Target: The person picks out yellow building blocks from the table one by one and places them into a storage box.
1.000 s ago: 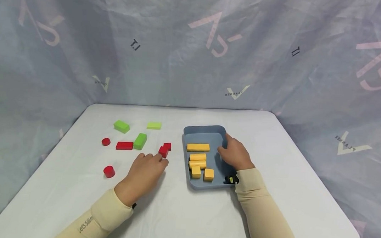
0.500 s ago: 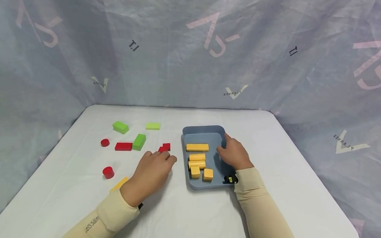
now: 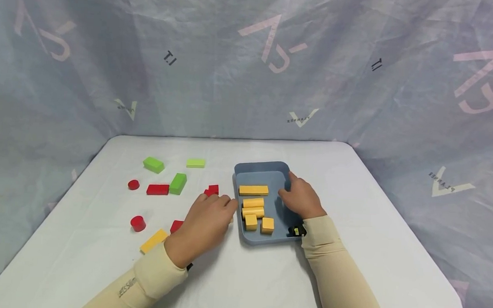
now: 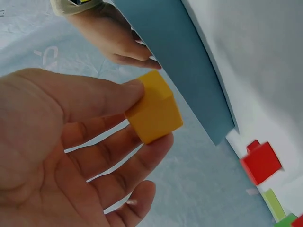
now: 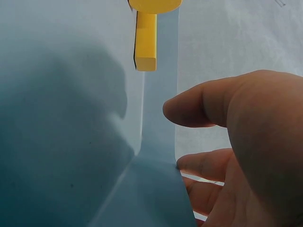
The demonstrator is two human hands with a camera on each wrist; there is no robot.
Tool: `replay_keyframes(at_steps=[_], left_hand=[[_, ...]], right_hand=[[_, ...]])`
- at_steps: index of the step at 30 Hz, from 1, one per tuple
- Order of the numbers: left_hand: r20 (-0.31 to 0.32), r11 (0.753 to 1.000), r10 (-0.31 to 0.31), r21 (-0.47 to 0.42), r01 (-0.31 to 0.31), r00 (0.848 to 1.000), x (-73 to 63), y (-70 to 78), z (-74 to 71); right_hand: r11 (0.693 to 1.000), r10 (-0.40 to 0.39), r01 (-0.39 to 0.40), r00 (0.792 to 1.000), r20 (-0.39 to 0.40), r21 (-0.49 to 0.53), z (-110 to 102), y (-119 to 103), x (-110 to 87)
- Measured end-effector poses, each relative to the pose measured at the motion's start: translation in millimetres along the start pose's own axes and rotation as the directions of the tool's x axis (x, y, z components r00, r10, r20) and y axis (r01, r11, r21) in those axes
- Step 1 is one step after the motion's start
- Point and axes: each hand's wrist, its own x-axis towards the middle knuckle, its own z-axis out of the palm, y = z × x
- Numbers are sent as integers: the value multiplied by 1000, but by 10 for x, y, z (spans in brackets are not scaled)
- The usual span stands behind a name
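My left hand (image 3: pixel 205 222) is beside the left wall of a blue-grey tray (image 3: pixel 262 176). Between its thumb and fingertips it pinches a yellow cube (image 4: pixel 154 109), nearly all hidden by the hand in the head view. My right hand (image 3: pixel 303 200) holds the tray's right wall, the thumb on the inner side and the other fingers outside. Inside the tray, along the left, lie a yellow bar (image 3: pixel 253 190), two yellow cylinders (image 3: pixel 253 212) and two yellow cubes (image 3: pixel 267 225).
Left on the white table are green blocks (image 3: pixel 177 183), a red bar (image 3: pixel 157 189), red cylinders (image 3: pixel 138 223), small red blocks (image 3: pixel 213 189) and a flat yellow block (image 3: pixel 154 241). A red piece (image 3: pixel 176 226) is partly covered by my left hand.
My left hand has moved right, up to the tray's left side. The flat yellow block and a red piece have come into sight behind it. The right hand stays at the tray wall.
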Motion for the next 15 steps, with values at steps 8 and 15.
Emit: replay_keyframes(at_steps=[8,15], left_hand=[[-44,998,55,-17,-56,997,53,103,14],[-95,995,100,-6,-101,990,89,159,43]], right_hand=[[1000,9,-9,1000,2,-11,10,7,-4],[1000,7,-7,1000,-3,-17,4,-6,4]])
